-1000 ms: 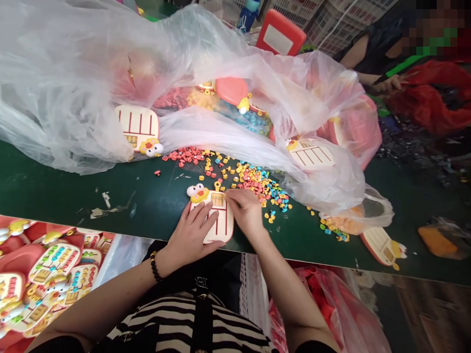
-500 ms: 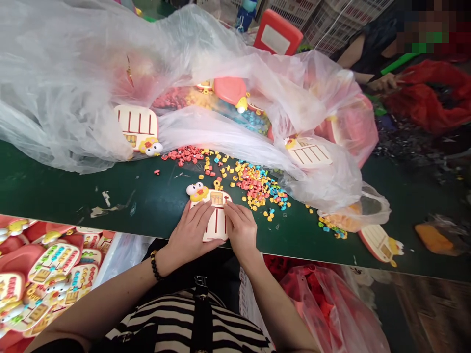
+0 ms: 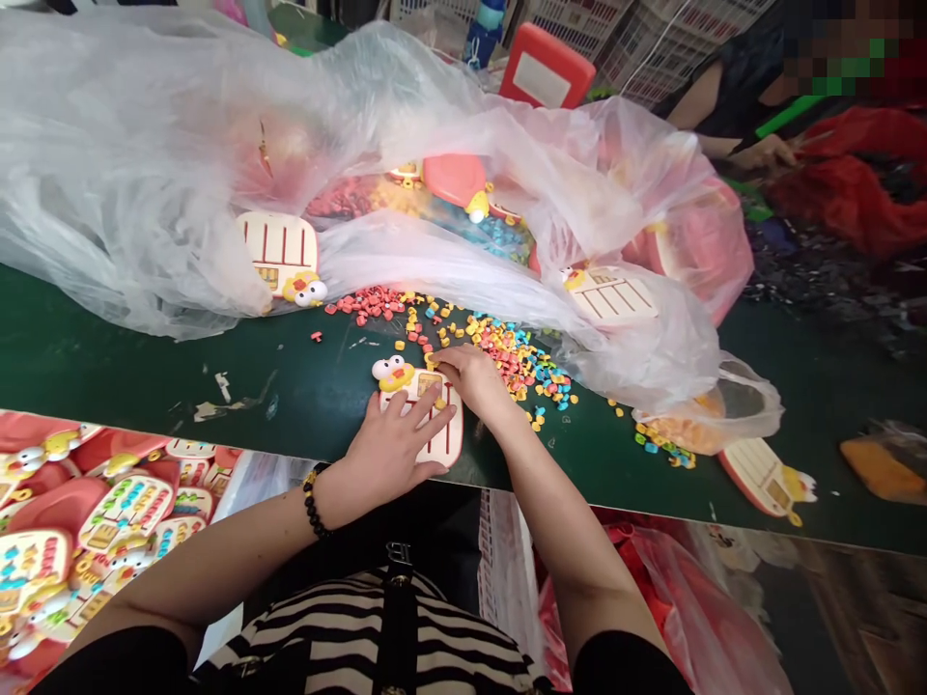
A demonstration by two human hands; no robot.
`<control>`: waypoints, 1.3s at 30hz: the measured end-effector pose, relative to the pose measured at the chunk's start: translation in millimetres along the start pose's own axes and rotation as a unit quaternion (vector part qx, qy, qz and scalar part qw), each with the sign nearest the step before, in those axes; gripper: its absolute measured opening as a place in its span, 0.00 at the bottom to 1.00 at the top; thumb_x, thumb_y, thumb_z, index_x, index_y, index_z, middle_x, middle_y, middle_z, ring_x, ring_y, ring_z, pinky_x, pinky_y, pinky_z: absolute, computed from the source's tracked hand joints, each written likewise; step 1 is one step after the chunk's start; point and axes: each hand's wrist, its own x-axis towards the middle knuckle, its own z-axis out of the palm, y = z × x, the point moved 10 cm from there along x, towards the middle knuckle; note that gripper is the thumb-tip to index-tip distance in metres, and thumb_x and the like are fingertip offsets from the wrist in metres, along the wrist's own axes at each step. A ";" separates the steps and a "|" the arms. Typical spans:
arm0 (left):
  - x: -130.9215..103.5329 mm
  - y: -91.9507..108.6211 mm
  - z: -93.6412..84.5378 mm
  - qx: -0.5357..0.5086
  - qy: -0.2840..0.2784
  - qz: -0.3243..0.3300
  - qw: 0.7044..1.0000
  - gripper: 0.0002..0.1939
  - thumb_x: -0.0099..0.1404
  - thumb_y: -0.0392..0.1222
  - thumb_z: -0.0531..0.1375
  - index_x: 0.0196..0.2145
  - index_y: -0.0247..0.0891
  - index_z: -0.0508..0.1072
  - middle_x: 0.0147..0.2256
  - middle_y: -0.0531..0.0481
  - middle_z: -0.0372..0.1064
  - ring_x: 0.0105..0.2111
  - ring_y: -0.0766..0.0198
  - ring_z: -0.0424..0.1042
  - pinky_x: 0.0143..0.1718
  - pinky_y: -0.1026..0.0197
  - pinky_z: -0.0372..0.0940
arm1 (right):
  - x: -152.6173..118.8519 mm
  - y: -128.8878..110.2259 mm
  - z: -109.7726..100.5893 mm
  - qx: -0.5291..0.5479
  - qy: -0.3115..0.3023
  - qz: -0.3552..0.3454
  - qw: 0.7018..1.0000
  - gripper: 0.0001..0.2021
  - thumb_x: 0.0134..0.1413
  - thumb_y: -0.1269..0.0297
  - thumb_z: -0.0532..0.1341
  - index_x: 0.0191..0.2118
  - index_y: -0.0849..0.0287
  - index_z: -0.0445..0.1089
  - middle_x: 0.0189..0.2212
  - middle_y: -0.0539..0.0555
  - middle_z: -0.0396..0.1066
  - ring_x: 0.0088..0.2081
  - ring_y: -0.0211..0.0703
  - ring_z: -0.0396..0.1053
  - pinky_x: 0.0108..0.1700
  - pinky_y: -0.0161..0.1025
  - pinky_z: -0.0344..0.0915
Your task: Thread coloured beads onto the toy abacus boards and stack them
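Note:
A cream toy board (image 3: 450, 436) with dark red slots and a bug-eyed yellow duck head (image 3: 393, 372) lies at the table's near edge. My left hand (image 3: 387, 439) rests on it, fingers spread over its face and thumb along the lower edge. A small yellow piece (image 3: 440, 402) shows by its fingertips. My right hand (image 3: 478, 381) is over the board's top right corner, its fingertips closed together at the yellow ring. What they pinch, if anything, is too small to make out. Beyond lie loose small coloured pieces (image 3: 499, 352) in red, yellow and blue.
Clear plastic bags (image 3: 406, 246) cover the back of the green table (image 3: 145, 372). More boards lie around: one at left (image 3: 279, 246), one at right (image 3: 760, 473). Toys with filled slots (image 3: 126, 512) are heaped at lower left. Another person's hand (image 3: 768, 154) is at upper right.
My right hand has left the board's right side and moved up to its top corner. My left hand's fingers have spread wider across the board.

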 end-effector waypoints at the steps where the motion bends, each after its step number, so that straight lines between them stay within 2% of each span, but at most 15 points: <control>1: 2.1 0.2 0.2 0.005 -0.014 0.001 1.000 0.35 0.61 0.59 0.59 0.62 0.45 0.60 0.64 0.43 0.53 0.51 0.41 0.64 0.47 0.41 0.61 | 0.7 0.0 1.1 -0.010 -0.004 -0.001 1.000 0.10 0.59 0.72 0.57 0.39 0.56 0.77 0.36 0.55 0.78 0.39 0.45 0.72 0.43 0.41 0.68; 5: 3.0 -0.7 2.9 0.027 -0.024 0.004 0.999 0.38 0.62 0.61 0.56 0.62 0.34 0.60 0.63 0.36 0.55 0.51 0.41 0.63 0.45 0.42 0.62 | -4.6 -1.5 1.2 -0.008 -0.006 -0.012 1.000 0.10 0.61 0.70 0.57 0.42 0.56 0.76 0.36 0.55 0.77 0.39 0.45 0.71 0.43 0.41 0.68; 7: -1.0 -2.2 5.1 0.032 0.000 0.001 0.999 0.39 0.63 0.62 0.55 0.59 0.28 0.62 0.61 0.30 0.56 0.53 0.40 0.62 0.49 0.41 0.60 | -11.0 0.6 -5.0 0.009 0.024 -0.005 1.000 0.11 0.61 0.69 0.56 0.44 0.55 0.75 0.36 0.55 0.77 0.39 0.44 0.72 0.42 0.40 0.69; 9: -7.0 -2.4 6.5 0.020 0.041 0.005 0.999 0.37 0.63 0.63 0.54 0.55 0.26 0.66 0.59 0.28 0.59 0.55 0.40 0.60 0.54 0.40 0.56 | -20.7 3.9 -15.3 0.007 0.081 0.016 0.997 0.12 0.62 0.68 0.55 0.46 0.55 0.74 0.37 0.55 0.77 0.39 0.45 0.72 0.43 0.42 0.69; 12: -17.4 -2.6 6.1 -0.026 0.116 0.014 0.993 0.33 0.63 0.62 0.55 0.52 0.29 0.68 0.53 0.30 0.65 0.55 0.43 0.61 0.59 0.38 0.51 | -37.6 -2.5 -21.9 -0.020 0.131 0.012 0.991 0.14 0.62 0.68 0.54 0.47 0.54 0.74 0.39 0.57 0.77 0.42 0.47 0.72 0.45 0.46 0.70; 15: -23.3 -4.2 7.6 -0.063 0.146 0.013 0.987 0.28 0.64 0.60 0.55 0.51 0.32 0.68 0.49 0.35 0.68 0.54 0.47 0.63 0.61 0.38 0.50 | -52.0 -15.0 -17.5 -0.023 0.130 -0.018 0.991 0.14 0.63 0.68 0.53 0.48 0.54 0.75 0.44 0.57 0.76 0.46 0.47 0.72 0.47 0.46 0.71; 19: -24.3 -6.4 6.9 -0.078 0.151 0.007 0.985 0.26 0.64 0.59 0.56 0.47 0.34 0.69 0.48 0.36 0.68 0.52 0.48 0.64 0.60 0.38 0.52 | -68.5 -27.3 -11.3 -0.030 0.125 -0.041 0.991 0.15 0.63 0.70 0.53 0.49 0.53 0.74 0.46 0.56 0.76 0.47 0.46 0.72 0.48 0.46 0.72; 22: -24.0 -6.7 5.5 -0.074 0.153 0.007 0.985 0.26 0.64 0.59 0.56 0.47 0.33 0.69 0.48 0.35 0.67 0.51 0.48 0.65 0.59 0.39 0.54 | -74.9 -30.7 -9.1 -0.041 0.143 -0.033 0.988 0.16 0.63 0.72 0.52 0.49 0.52 0.74 0.46 0.56 0.76 0.47 0.46 0.72 0.49 0.46 0.71; 27: -23.6 -5.8 4.0 -0.061 0.155 0.010 0.986 0.26 0.64 0.60 0.55 0.46 0.34 0.69 0.47 0.36 0.68 0.51 0.49 0.65 0.59 0.40 0.54 | -69.9 -23.4 -12.9 -0.032 0.191 0.011 0.981 0.15 0.63 0.71 0.52 0.44 0.53 0.76 0.44 0.56 0.77 0.45 0.45 0.73 0.47 0.46 0.72; 31: -23.7 -5.5 1.0 -0.068 0.166 0.011 0.984 0.25 0.64 0.60 0.56 0.45 0.33 0.69 0.47 0.35 0.68 0.50 0.49 0.66 0.59 0.41 0.55 | -70.0 -22.5 -13.6 -0.016 0.179 0.003 0.984 0.14 0.62 0.71 0.53 0.43 0.53 0.76 0.43 0.56 0.77 0.44 0.45 0.73 0.46 0.46 0.72; 35: -24.1 -6.4 1.4 -0.077 0.165 0.013 0.983 0.25 0.63 0.58 0.57 0.46 0.32 0.68 0.48 0.35 0.67 0.51 0.48 0.65 0.58 0.41 0.55 | -78.6 -20.9 -18.1 -0.018 0.197 0.015 0.980 0.13 0.62 0.70 0.54 0.44 0.56 0.75 0.43 0.56 0.77 0.43 0.45 0.74 0.45 0.46 0.71; 39: -24.4 -7.7 1.2 -0.074 0.166 0.012 0.983 0.25 0.63 0.59 0.57 0.46 0.33 0.68 0.48 0.36 0.67 0.50 0.49 0.65 0.58 0.41 0.55 | -77.7 -28.5 -15.1 -0.031 0.195 0.015 0.980 0.12 0.62 0.70 0.54 0.43 0.57 0.75 0.42 0.57 0.77 0.44 0.46 0.72 0.47 0.47 0.70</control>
